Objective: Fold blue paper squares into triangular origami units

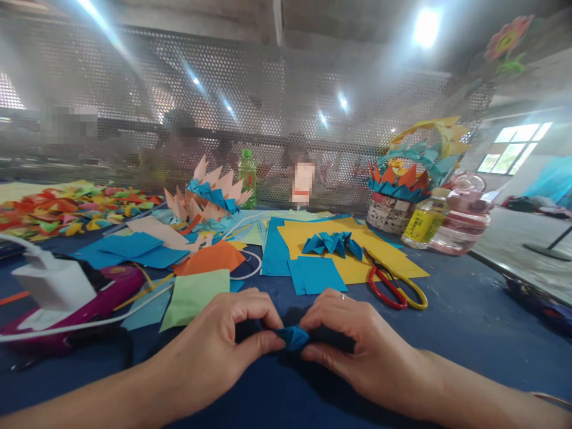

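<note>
My left hand (223, 339) and my right hand (357, 345) meet low in the middle of the view, just above the dark blue table (465, 310). Both pinch a small folded piece of blue paper (292, 336) between thumbs and fingertips. A ring sits on a finger of the right hand. Just beyond the hands lie blue paper squares (315, 275) and a row of folded blue paper pieces (333, 243) on yellow sheets (348, 238).
Scissors with red and yellow handles (393, 283) lie right of the squares. Paper baskets (402, 190) (210, 196), bottles (424, 223) (247, 173), a pink jar (465, 220), loose coloured sheets and a white charger on a magenta device (58, 292) crowd the table. People sit behind a perforated screen.
</note>
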### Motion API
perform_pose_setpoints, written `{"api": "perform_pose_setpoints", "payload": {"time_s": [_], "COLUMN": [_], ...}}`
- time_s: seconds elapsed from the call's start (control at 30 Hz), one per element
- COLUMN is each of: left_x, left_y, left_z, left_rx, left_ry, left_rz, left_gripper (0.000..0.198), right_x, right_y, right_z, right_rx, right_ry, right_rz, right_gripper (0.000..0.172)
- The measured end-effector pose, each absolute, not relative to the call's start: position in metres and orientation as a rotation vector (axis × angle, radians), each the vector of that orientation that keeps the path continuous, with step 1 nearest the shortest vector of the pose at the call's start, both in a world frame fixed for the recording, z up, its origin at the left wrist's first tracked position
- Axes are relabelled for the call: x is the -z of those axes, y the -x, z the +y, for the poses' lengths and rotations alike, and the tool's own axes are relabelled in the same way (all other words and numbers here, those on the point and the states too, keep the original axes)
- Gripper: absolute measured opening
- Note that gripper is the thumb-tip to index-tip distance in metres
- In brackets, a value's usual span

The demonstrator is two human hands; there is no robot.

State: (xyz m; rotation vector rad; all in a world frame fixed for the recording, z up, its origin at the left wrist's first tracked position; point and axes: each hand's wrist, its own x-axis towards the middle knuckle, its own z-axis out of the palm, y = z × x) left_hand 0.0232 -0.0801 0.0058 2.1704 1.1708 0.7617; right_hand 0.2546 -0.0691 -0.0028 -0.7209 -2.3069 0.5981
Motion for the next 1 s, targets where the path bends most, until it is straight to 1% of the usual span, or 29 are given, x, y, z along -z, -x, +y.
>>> {"api": "perform_pose_setpoints", "payload": {"time_s": [0.2,0.33,0.37,0.47,0.57,0.6,0.67,0.77,0.87,1.0], "left_x": [-0.0053,-0.005,-0.0048,-0.0045,-0.0042,-0.004,-0.0039,-0.0046,-0.0061,-0.0062], "left_y": [-0.0244,-0.0258,-0.0262,-0.027,-0.027,-0.0268,-0.0266,-0.0273,-0.0293,-0.0309], "left_z": [-0.0813,-0.0798,-0.0797,-0.0804,-0.082,-0.0826,-0.0836,-0.0841,-0.0841,-0.0855], "left_rx": [-0.78,-0.75,-0.735,-0.669,-0.679,-0.709,-0.777,-0.796,-0.755,-0.728], "left_ry": [-2.125,-2.14,-2.147,-2.189,-2.201,-2.191,-2.163,-2.129,-2.082,-2.067], "left_rz": [1.228,1.26,1.264,1.245,1.215,1.204,1.195,1.219,1.22,1.197], "left_gripper": [0.016,0.014,0.013,0.011,0.006,0.01,0.015,0.007,0.009,0.008], "right_x": [0.0039,0.0016,0.0012,0.0016,0.0033,0.0037,0.0038,0.0028,0.0017,0.0019], "right_y": [-0.253,-0.252,-0.2518,-0.2513,-0.2508,-0.2507,-0.2509,-0.2512,-0.2505,-0.2485], "right_z": [-0.0686,-0.0695,-0.0698,-0.0705,-0.0711,-0.0713,-0.0717,-0.0723,-0.0723,-0.0714], "right_rx": [-0.668,-0.7,-0.721,-0.806,-0.856,-0.867,-0.892,-0.956,-1.07,-1.133], "right_ry": [0.83,0.873,0.882,0.912,0.951,0.967,0.99,1.015,1.026,1.011], "right_rz": [-2.258,-2.254,-2.237,-2.156,-2.118,-2.115,-2.111,-2.096,-2.06,-2.114], "right_gripper": [0.015,0.009,0.01,0.019,0.015,0.014,0.015,0.017,0.02,0.013]}}
